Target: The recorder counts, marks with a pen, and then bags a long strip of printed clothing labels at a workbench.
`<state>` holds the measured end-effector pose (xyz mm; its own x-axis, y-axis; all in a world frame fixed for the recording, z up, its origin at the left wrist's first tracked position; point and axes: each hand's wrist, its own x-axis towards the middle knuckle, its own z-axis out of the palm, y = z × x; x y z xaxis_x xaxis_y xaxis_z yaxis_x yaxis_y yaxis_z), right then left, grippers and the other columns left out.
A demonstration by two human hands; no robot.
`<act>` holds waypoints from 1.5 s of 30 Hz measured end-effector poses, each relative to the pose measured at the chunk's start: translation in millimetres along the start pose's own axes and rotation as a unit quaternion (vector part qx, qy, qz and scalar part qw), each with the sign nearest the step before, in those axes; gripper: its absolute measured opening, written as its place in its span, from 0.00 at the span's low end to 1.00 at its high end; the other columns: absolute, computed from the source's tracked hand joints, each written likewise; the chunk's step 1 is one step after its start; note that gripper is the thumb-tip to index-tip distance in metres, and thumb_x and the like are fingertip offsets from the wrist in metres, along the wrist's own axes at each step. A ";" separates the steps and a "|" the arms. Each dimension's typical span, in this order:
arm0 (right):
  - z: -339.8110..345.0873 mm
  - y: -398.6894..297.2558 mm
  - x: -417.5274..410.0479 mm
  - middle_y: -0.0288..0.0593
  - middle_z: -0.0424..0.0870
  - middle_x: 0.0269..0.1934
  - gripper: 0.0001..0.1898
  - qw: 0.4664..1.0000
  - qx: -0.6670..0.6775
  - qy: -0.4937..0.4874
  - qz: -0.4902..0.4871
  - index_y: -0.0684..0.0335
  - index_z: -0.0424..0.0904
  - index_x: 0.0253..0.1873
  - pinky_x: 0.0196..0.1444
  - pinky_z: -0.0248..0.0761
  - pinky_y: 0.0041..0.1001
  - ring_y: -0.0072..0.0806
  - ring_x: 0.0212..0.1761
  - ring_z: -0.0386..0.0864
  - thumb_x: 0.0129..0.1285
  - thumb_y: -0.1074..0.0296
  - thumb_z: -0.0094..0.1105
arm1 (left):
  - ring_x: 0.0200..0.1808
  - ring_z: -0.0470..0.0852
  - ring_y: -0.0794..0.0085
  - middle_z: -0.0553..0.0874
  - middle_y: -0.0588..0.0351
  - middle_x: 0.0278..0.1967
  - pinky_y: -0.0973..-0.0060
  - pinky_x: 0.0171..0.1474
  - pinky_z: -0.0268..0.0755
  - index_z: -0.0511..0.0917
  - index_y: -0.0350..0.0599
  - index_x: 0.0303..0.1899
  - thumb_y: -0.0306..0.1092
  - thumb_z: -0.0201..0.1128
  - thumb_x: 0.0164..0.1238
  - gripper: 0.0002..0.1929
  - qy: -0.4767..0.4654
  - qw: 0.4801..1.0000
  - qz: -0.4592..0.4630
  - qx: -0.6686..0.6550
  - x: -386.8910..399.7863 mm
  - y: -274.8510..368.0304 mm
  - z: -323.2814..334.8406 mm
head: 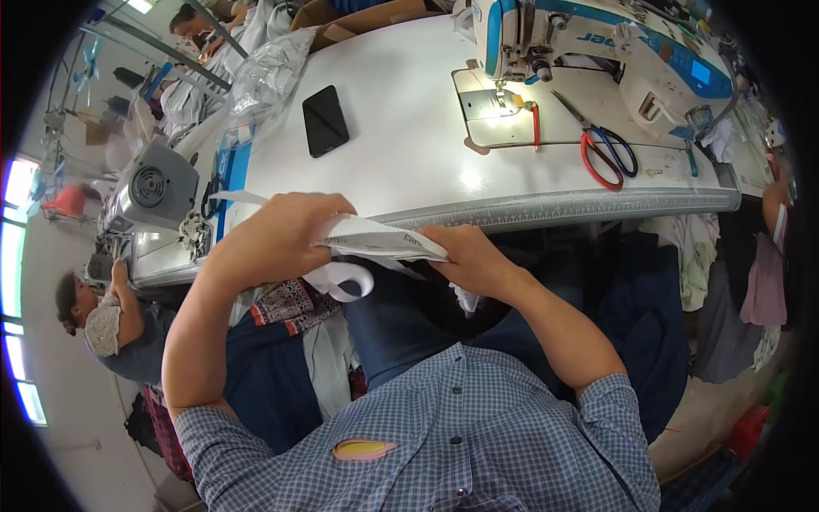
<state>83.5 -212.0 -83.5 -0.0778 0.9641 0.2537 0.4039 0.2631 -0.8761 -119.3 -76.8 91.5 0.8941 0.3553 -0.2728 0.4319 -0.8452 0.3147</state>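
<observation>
Between my hands, just off the front edge of the sewing table (pixel 409 160), a folded white strip (pixel 377 239) is stretched; paper or cloth, I cannot tell which. It bears some printing. My left hand (pixel 275 237) grips one end, with a loose white tail sticking out past its knuckles. The other end is pinched in my right hand (pixel 473 257), between thumb and fingers. Below my left hand hangs a curled white band (pixel 358 288), and whether it joins the strip is hidden. My lap in dark blue trousers (pixel 390 320) lies underneath.
A black smartphone (pixel 325 121) lies on the table. Right of it stands a sewing machine (pixel 576 38) with its lamp lit, beside red-and-blue-handled scissors (pixel 595 144). Clear plastic bags (pixel 269 77) are heaped back left. Another person (pixel 121 320) sits at far left near a grey machine (pixel 157 185).
</observation>
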 end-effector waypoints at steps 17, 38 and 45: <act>33.7 -5.6 32.3 0.45 0.87 0.35 0.18 0.963 0.235 -0.120 0.053 0.67 0.83 0.49 0.46 0.75 0.31 0.31 0.38 0.83 0.57 0.64 0.76 | 0.45 0.85 0.75 0.85 0.51 0.47 0.77 0.52 0.78 0.78 0.39 0.59 0.17 0.55 0.49 0.29 0.010 0.993 0.027 -0.115 22.2 57.2 -55.5; -51.5 -56.8 25.8 0.46 0.86 0.35 0.13 0.941 0.278 0.180 0.073 0.68 0.79 0.45 0.41 0.80 0.30 0.33 0.38 0.87 0.74 0.61 0.59 | 0.59 0.79 0.67 0.78 0.50 0.59 0.68 0.63 0.72 0.62 0.38 0.71 0.60 0.60 0.70 0.40 0.023 0.687 0.144 -0.712 87.8 38.5 156.4; -78.5 -56.4 30.0 0.48 0.87 0.39 0.13 0.860 0.464 0.211 -0.018 0.64 0.78 0.46 0.55 0.80 0.41 0.41 0.47 0.87 0.76 0.59 0.54 | 0.34 0.82 0.80 0.86 0.61 0.33 0.77 0.44 0.76 0.81 0.35 0.45 0.32 0.70 0.62 0.14 -0.090 0.791 -0.004 -0.606 74.9 39.1 163.2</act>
<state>129.9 -200.6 5.7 0.3410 0.9083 0.2422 -0.5083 0.3949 -0.7653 -54.8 -148.4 -65.0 0.9062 0.2044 -0.3701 0.3321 0.1978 0.9223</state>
